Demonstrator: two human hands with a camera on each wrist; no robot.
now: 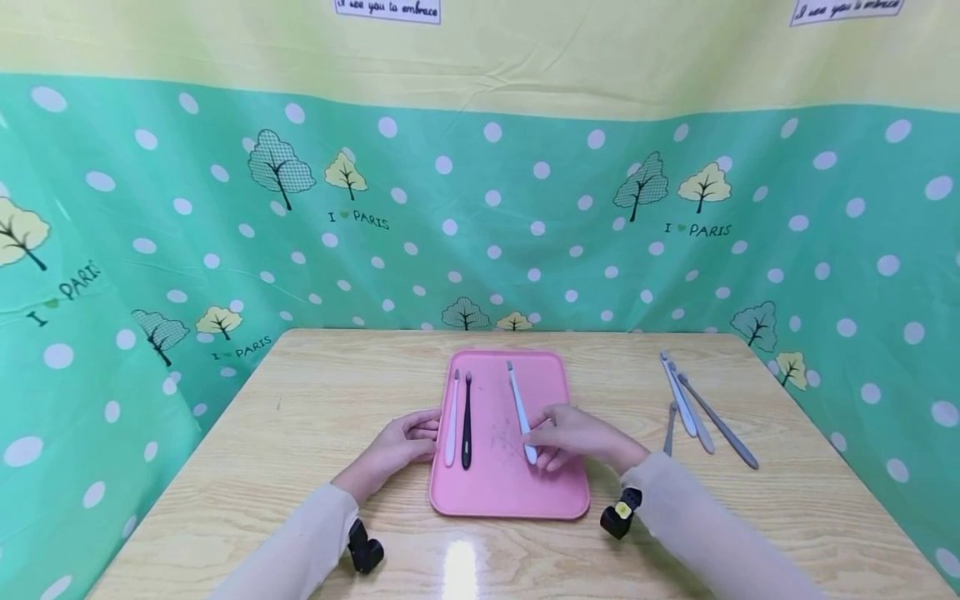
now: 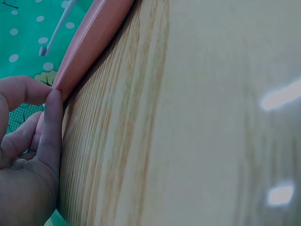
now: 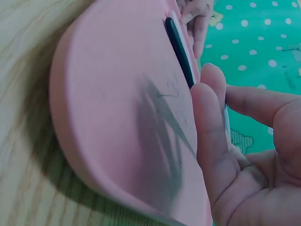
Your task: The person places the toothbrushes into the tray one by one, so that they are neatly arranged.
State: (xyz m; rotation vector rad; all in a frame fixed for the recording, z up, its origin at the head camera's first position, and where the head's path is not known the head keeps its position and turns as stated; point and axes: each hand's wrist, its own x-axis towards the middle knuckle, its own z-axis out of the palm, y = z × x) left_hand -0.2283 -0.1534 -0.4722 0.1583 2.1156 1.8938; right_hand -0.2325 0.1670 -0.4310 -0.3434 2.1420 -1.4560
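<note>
A pink tray (image 1: pixel 510 497) lies on the wooden table. On its left side, a white toothbrush (image 1: pixel 452 429) and a black toothbrush (image 1: pixel 467 429) rest side by side, heads pointing away. My left hand (image 1: pixel 408 437) is at the tray's left edge; in the left wrist view its thumb and forefinger pinch the tray's rim (image 2: pixel 91 44). Over the right half of the tray, my right hand (image 1: pixel 572 437) pinches a light blue toothbrush (image 1: pixel 517 400) near the handle's end. In the right wrist view the fingers (image 3: pixel 209 127) hide most of that brush, and their shadow falls on the tray.
Several more toothbrushes in grey and light blue, one a grey brush (image 1: pixel 720 421), lie loosely together on the table (image 1: pixel 810 500) right of the tray. A green and yellow patterned curtain (image 1: pixel 495 225) hangs behind and beside the table.
</note>
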